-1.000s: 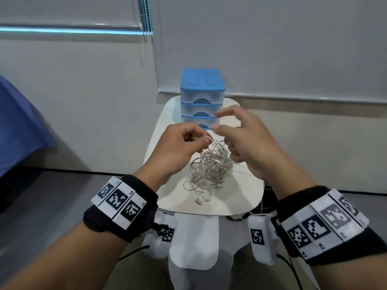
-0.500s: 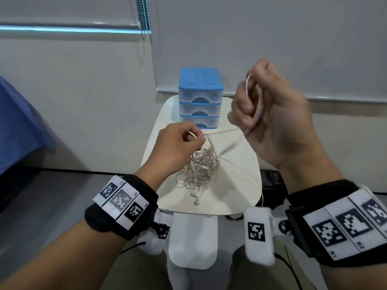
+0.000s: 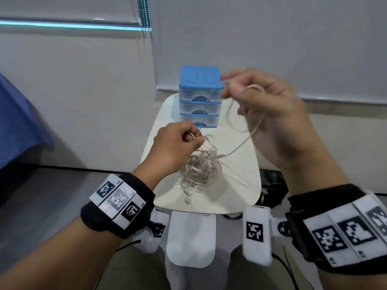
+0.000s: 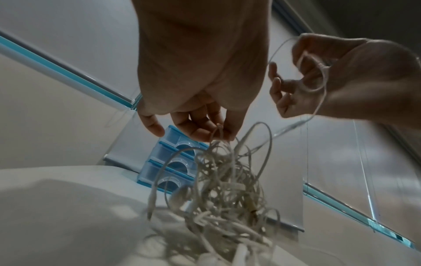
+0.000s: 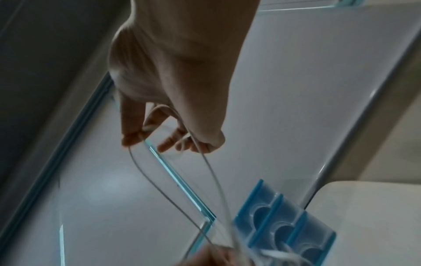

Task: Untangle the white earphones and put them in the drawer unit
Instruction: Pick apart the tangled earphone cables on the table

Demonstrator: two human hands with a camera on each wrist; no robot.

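Observation:
A tangled bundle of white earphones (image 3: 202, 167) (image 4: 225, 194) hangs just above the small white table (image 3: 236, 193), its lowest earbuds touching the top. My left hand (image 3: 178, 143) (image 4: 218, 133) pinches the top of the tangle. My right hand (image 3: 268, 114) (image 5: 164, 136), raised up and to the right, holds a loop of cord (image 3: 254, 87) drawn out of the bundle; strands run down from it to the tangle. The drawer unit (image 3: 200, 99) (image 5: 284, 225), blue-topped with three clear drawers, all closed, stands at the table's far edge behind both hands.
A white wall and roller blind with a bead chain (image 3: 144, 15) lie behind the table. Blue fabric (image 3: 18, 122) sits at the far left. A dark object (image 3: 272, 183) is on the floor right of the table. A white pedestal base (image 3: 191, 239) shows below the tabletop.
My right hand drew a loop of cord up and away from the bundle, then came a little lower and nearer the drawer unit. The left hand kept its pinch, the tangle hanging beneath it.

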